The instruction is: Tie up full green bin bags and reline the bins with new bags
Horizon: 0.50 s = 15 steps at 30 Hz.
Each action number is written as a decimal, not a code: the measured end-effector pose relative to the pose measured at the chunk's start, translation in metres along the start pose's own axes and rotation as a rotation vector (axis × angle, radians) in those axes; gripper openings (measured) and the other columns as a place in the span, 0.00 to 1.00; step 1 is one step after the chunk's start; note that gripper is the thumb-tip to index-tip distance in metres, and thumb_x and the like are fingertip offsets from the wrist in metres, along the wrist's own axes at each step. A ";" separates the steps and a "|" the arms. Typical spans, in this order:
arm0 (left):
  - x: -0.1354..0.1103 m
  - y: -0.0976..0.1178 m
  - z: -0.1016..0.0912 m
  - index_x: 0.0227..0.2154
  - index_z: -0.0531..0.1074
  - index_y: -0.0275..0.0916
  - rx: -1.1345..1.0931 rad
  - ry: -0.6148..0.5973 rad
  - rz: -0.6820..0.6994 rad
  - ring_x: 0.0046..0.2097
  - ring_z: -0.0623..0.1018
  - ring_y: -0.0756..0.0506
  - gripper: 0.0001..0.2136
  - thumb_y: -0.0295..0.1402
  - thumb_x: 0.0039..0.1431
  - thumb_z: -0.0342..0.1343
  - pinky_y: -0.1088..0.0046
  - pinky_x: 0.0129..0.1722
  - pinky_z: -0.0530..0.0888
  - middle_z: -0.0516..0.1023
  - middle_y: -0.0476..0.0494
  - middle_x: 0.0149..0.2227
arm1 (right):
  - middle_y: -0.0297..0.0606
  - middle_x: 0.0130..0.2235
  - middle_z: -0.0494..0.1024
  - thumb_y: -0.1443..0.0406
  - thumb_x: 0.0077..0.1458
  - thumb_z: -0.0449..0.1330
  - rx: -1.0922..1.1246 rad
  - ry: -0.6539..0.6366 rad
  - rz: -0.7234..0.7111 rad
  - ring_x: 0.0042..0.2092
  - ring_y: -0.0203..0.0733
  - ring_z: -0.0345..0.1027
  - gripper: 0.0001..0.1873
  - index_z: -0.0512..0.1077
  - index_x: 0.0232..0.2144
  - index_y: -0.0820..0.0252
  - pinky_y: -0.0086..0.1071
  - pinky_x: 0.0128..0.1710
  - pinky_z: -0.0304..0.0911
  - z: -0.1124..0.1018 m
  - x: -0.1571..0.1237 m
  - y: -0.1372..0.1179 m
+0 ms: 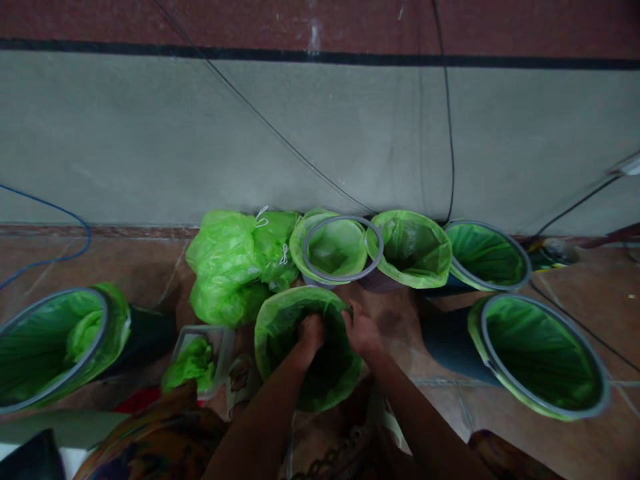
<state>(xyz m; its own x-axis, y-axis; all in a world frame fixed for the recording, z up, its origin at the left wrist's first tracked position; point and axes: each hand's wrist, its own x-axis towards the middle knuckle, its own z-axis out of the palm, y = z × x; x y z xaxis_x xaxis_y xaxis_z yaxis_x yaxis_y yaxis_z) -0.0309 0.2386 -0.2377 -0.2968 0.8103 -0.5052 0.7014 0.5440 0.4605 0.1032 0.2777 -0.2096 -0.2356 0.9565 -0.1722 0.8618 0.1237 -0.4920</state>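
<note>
A bin [270, 360] lined with a green plastic bag stands right in front of me, the bag folded out over its rim. My left hand [313, 332] is down inside the opening, its fingers curled; what they hold, if anything, is hidden. At the right side of the rim is my right hand [364, 331], thumb and fingers closed round the edge of the green bin liner [341, 301]. Just behind this bin, a grey ring [379, 257] lies tilted across the top of another lined bin [300, 257].
Further lined bins stand around: one at the back [440, 250], a ringed one [525, 267] beside it, one at right [603, 380], one at left [107, 333]. Tied green bags [225, 260] lie against the wall. A clear tray [225, 347] holds crumpled green plastic [193, 367]. Cables cross the wall.
</note>
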 end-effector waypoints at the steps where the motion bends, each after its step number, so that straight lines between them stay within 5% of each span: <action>1: -0.003 0.000 -0.001 0.40 0.78 0.32 -0.007 0.001 -0.002 0.44 0.80 0.38 0.13 0.32 0.61 0.52 0.68 0.44 0.73 0.81 0.30 0.42 | 0.53 0.52 0.76 0.60 0.63 0.49 -0.022 0.024 -0.052 0.52 0.51 0.70 0.24 0.66 0.57 0.67 0.40 0.51 0.62 -0.004 0.003 -0.005; 6: -0.020 0.001 0.000 0.45 0.76 0.35 -0.078 0.075 -0.076 0.48 0.79 0.41 0.13 0.33 0.60 0.53 0.70 0.47 0.72 0.80 0.34 0.45 | 0.48 0.51 0.77 0.63 0.64 0.48 -0.099 -0.019 -0.265 0.51 0.48 0.70 0.20 0.71 0.53 0.62 0.37 0.53 0.60 -0.009 0.029 -0.037; 11: -0.033 -0.006 -0.005 0.43 0.76 0.34 -0.269 0.214 -0.198 0.46 0.79 0.44 0.11 0.31 0.61 0.51 0.73 0.45 0.72 0.81 0.36 0.42 | 0.49 0.40 0.81 0.62 0.64 0.50 -0.223 -0.184 -0.194 0.42 0.49 0.75 0.18 0.73 0.50 0.62 0.36 0.44 0.62 -0.002 0.043 -0.045; 15: -0.037 -0.012 -0.017 0.43 0.74 0.34 -0.335 0.337 -0.271 0.46 0.79 0.43 0.11 0.30 0.61 0.51 0.73 0.45 0.71 0.81 0.36 0.42 | 0.49 0.36 0.81 0.61 0.64 0.50 -0.214 -0.101 -0.029 0.39 0.48 0.75 0.17 0.74 0.47 0.63 0.34 0.40 0.62 -0.001 0.022 -0.032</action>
<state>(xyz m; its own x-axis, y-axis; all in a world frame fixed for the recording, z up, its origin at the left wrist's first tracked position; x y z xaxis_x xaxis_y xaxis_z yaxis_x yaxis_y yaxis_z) -0.0395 0.2054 -0.2117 -0.6680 0.6267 -0.4013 0.3427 0.7377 0.5816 0.0714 0.2955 -0.1966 -0.2963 0.9218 -0.2500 0.9271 0.2146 -0.3075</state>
